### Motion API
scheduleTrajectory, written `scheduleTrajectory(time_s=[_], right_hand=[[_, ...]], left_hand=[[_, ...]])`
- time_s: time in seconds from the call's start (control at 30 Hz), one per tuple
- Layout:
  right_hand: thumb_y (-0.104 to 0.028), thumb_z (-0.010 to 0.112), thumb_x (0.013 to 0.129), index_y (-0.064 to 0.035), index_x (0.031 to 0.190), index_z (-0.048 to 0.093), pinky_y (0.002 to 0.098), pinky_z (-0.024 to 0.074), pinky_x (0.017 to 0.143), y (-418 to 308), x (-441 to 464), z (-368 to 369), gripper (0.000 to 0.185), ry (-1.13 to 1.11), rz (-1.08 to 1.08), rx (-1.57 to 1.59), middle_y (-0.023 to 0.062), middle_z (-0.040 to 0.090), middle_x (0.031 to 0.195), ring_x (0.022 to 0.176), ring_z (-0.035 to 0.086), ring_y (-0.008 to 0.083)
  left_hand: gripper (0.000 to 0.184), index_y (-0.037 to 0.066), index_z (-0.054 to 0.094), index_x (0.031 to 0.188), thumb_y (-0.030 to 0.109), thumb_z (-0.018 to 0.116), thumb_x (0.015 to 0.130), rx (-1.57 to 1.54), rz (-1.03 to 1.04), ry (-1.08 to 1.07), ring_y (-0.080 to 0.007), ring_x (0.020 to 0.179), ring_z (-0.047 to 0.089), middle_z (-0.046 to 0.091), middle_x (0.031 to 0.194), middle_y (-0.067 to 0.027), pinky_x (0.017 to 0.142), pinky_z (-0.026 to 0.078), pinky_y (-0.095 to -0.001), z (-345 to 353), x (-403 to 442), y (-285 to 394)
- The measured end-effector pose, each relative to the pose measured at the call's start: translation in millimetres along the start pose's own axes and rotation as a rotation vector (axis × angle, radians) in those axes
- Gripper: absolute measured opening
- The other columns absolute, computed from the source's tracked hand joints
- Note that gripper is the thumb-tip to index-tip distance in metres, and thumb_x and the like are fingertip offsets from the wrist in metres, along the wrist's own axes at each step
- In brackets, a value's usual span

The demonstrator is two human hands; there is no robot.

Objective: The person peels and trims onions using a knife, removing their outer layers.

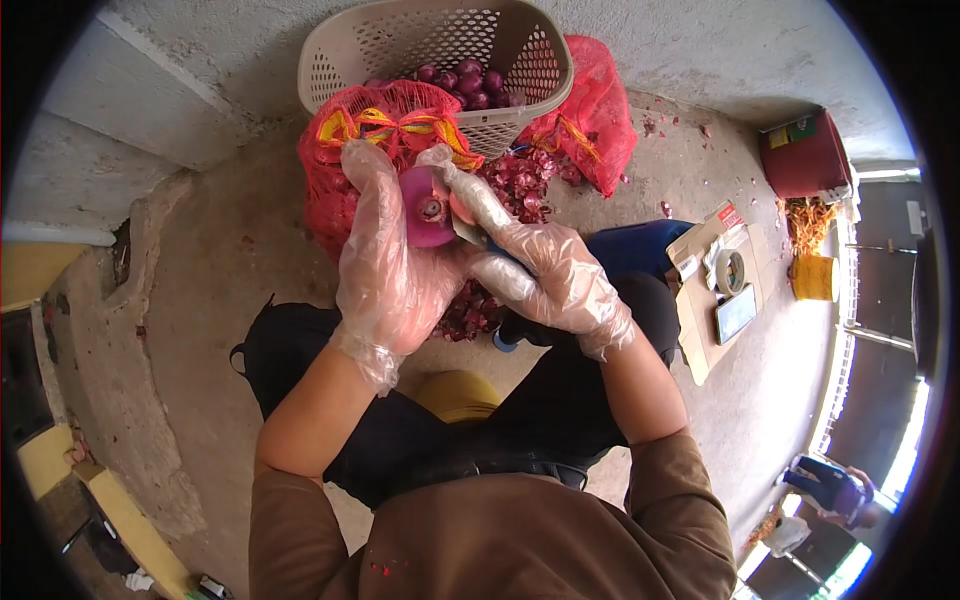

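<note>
My left hand [385,265], in a clear plastic glove, holds a purple-red onion [430,207] with its root end facing me. Also gloved, my right hand [545,265] is closed round a small knife whose blade [466,230] shows beside the onion; most of its handle is hidden in the palm. The two hands meet just below the onion. Red onion skins [520,182] lie on the floor behind and under my hands. Just beyond them stands a red mesh bag [335,205] with yellow ties.
A beige perforated basket [325,62] holds peeled onions [470,80]. Another red mesh bag [605,120] leans beside it. To the right lie cardboard [692,305], a tape roll [731,270] and a phone [736,314]. A red bucket [800,160] stands farther off; a person [835,490] is at lower right.
</note>
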State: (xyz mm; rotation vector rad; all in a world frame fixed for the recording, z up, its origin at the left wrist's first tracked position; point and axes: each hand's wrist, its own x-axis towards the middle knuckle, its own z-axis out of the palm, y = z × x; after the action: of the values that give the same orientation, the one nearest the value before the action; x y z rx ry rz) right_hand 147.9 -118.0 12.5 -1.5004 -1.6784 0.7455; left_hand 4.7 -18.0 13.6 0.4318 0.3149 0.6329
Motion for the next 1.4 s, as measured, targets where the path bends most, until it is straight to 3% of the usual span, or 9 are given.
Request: scheduleTrajectory(time_s=[0.27,0.53,0.63,0.83,1.03,1.1,1.27,1.4], right_hand=[[-0.014,0.058,0.097,-0.0077,0.149,0.040,0.0348,0.0513,0.096,3,-3,-1,0.055,0.116,-0.020,0.115,0.0134,0.055,0.141,0.116,0.064,0.0312],[-0.014,0.057,0.098,-0.0068,0.148,0.042,0.0333,0.0509,0.095,-1,-3,-4,0.053,0.129,0.041,0.181,0.0150,0.056,0.140,0.113,0.066,0.0295],[-0.015,0.057,0.098,-0.0065,0.149,0.041,0.0326,0.0504,0.096,1,-4,-4,0.054,0.170,0.061,0.169,0.0150,0.057,0.140,0.111,0.067,0.0268],[-0.016,0.058,0.098,-0.0055,0.149,0.041,0.0322,0.0458,0.101,16,-4,-8,0.055,0.278,-0.042,0.105,0.0141,0.058,0.139,0.124,0.060,0.0254],[-0.014,0.058,0.099,-0.0049,0.149,0.041,0.0328,0.0423,0.106,14,-5,-11,0.053,0.263,-0.030,0.131,0.0161,0.057,0.140,0.131,0.054,0.0249],[-0.017,0.058,0.098,-0.0049,0.150,0.038,0.0335,0.0418,0.106,11,-8,-12,0.057,0.238,0.109,0.243,0.0170,0.056,0.141,0.132,0.053,0.0254],[-0.028,0.061,0.095,-0.0062,0.155,0.025,0.0363,0.0448,0.102,15,-8,-22,0.073,0.209,0.065,0.132,0.0209,0.060,0.134,0.124,0.058,0.0317],[-0.030,0.062,0.094,-0.0080,0.158,0.017,0.0403,0.0505,0.090,8,-8,-24,0.082,0.099,0.058,0.018,0.0269,0.063,0.122,0.106,0.065,0.0416]], left_hand=[[0.049,0.012,0.046,0.132,0.049,0.051,0.100,0.128,-0.015,-0.148,-0.0178,0.119,0.051,0.053,0.126,-0.0039,0.102,0.045,-0.0399,-12,1,-3],[0.043,0.011,0.045,0.133,0.040,0.055,0.101,0.121,-0.022,-0.068,-0.0168,0.117,0.052,0.052,0.124,-0.0032,0.100,0.046,-0.0389,-10,-1,0],[0.042,0.013,0.045,0.132,0.038,0.056,0.100,0.108,-0.037,-0.094,-0.0162,0.109,0.053,0.053,0.121,-0.0030,0.092,0.047,-0.0370,-8,-1,2],[0.039,0.015,0.046,0.128,0.038,0.058,0.099,0.111,-0.060,-0.016,-0.0177,0.094,0.053,0.053,0.114,-0.0027,0.079,0.045,-0.0347,-6,-2,1],[0.043,0.011,0.049,0.126,0.042,0.059,0.098,0.107,-0.072,-0.010,-0.0192,0.091,0.054,0.055,0.111,-0.0045,0.078,0.046,-0.0348,-12,-1,1],[0.056,0.005,0.046,0.134,0.045,0.059,0.097,0.074,-0.069,-0.059,-0.0235,0.096,0.059,0.057,0.121,-0.0097,0.079,0.050,-0.0341,-16,0,2],[0.063,0.002,0.044,0.140,0.047,0.057,0.098,0.037,-0.082,-0.075,-0.0243,0.100,0.061,0.058,0.127,-0.0120,0.083,0.053,-0.0347,-21,2,2],[0.063,0.003,0.043,0.141,0.048,0.055,0.099,0.145,-0.052,-0.009,-0.0240,0.111,0.059,0.056,0.132,-0.0118,0.090,0.053,-0.0387,-13,-1,1]])
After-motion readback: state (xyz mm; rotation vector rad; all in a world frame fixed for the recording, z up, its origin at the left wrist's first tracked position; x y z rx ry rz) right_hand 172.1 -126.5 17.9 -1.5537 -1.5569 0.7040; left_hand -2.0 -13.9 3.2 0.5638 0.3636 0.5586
